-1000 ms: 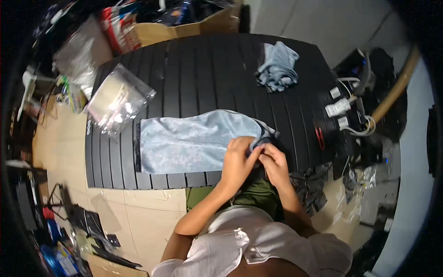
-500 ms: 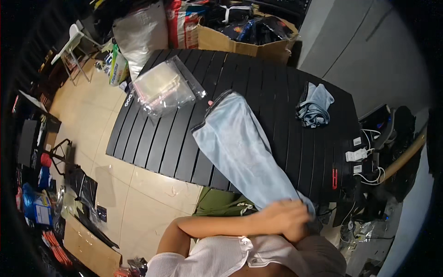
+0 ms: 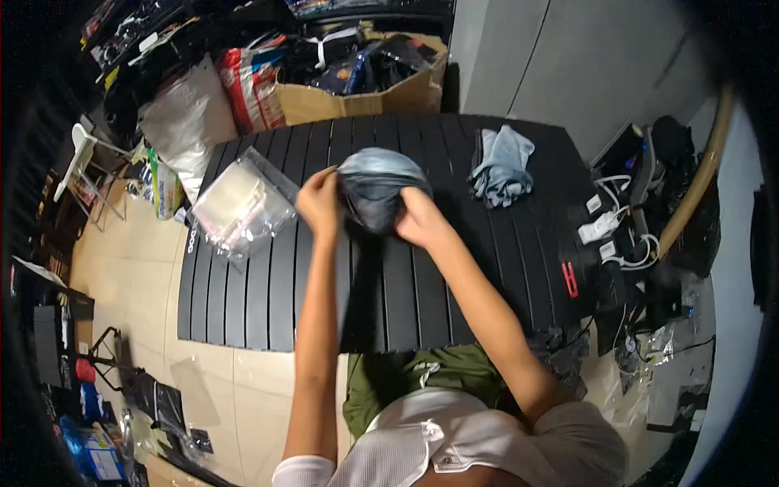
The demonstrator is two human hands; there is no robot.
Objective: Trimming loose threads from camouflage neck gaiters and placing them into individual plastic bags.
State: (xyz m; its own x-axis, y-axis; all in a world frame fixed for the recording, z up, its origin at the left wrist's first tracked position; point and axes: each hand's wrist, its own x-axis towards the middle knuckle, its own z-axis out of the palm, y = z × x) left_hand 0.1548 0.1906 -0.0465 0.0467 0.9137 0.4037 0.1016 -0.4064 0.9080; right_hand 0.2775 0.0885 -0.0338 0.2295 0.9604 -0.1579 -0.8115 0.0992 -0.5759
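Observation:
A light blue, sleeve-like piece of cloth (image 3: 381, 166) with a dark edge is bunched up over the middle of the black slatted table (image 3: 276, 316). On its left side my left hand (image 3: 319, 201) pinches the edge between thumb and fingers. My right hand (image 3: 418, 217) grips the near right side, its fingertips partly hidden in the dark folds. A second crumpled light blue cloth (image 3: 505, 166) lies at the table's right. To the left of my hands rests a clear plastic bag (image 3: 243, 203) with pale, flat contents.
A red, slim tool (image 3: 570, 280) lies near the right edge, by white plugs and cables (image 3: 604, 227). Behind the table stand a cardboard box (image 3: 357, 101) of dark packages and a white sack (image 3: 191, 122). A white high chair (image 3: 81, 162) is at far left.
The cloth lay stretched lengthwise towards me; now it is gathered up. My left hand moved from the near right end to the cloth's left side. My right hand has come into view.

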